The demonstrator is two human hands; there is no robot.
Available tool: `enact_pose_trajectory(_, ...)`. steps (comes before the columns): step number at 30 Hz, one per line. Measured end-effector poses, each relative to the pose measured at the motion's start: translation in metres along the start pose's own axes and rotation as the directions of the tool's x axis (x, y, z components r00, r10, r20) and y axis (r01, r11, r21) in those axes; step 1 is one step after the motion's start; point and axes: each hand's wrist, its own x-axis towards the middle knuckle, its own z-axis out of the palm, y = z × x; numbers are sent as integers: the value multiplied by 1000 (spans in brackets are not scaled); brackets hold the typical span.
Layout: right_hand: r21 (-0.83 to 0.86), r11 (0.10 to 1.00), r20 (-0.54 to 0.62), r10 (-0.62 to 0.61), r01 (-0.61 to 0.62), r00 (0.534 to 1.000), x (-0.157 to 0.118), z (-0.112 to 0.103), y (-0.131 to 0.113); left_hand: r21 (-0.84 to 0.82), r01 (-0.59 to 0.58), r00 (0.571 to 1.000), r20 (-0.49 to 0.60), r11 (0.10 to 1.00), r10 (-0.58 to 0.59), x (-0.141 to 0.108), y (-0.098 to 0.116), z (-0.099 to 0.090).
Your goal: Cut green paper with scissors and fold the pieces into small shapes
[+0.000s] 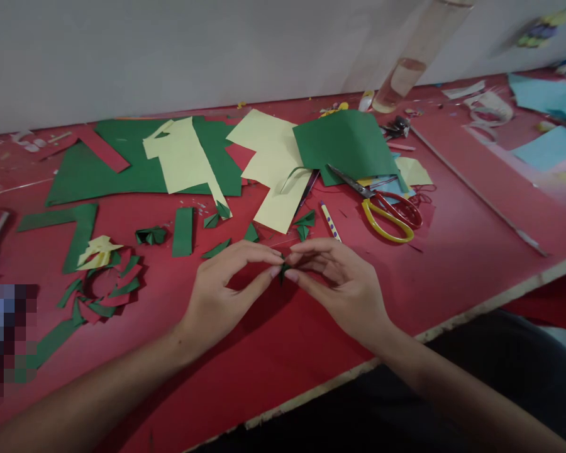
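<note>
Between the fingertips of both hands is a small dark green folded paper piece (283, 269), held low over the red table (330, 352). My left hand (233, 280) pinches it from the left with thumb and forefinger. From the right, my right hand (342, 280) pinches the same piece, its other fingers curled. The fingertips cover most of it. Just beyond the hands lie small green folded pieces (304, 220), a green strip (183, 231) and a white marker with purple dots (331, 221). A red and green paper ring (127, 284) lies at the left.
Scissors (389, 220) with red and yellow handles rest right of the hands. Green sheets (344, 145) and cream sheets (276, 151) lie behind. A tall clear container (405, 69) of liquid stands against the wall. The table's front edge (481, 308) runs diagonally. Blue paper lies far right.
</note>
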Motion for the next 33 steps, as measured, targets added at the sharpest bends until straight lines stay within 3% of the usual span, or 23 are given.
enact_pose_trajectory(7, 28, 998, -70, 57, -55, 996, 0, 2, -4, 63, -101, 995, -1, 993, 101, 2, 4, 0)
enact_pose_trajectory(14, 28, 998, -86, 65, -63, 994, -1, 1, -4, -16, 43, 999, 25, 999, -43, 0, -1, 0)
enact_pose_trajectory(17, 49, 998, -98, 51, -46, 994, -2, 2, -5, -38, 48, 999, 21, 998, -48, 0, -1, 0)
enact_pose_trajectory(33, 271, 943, -23, 207, -193, 978, 3, -5, 5, 27, -122, 991, 62, 992, 120, 2, 1, -4)
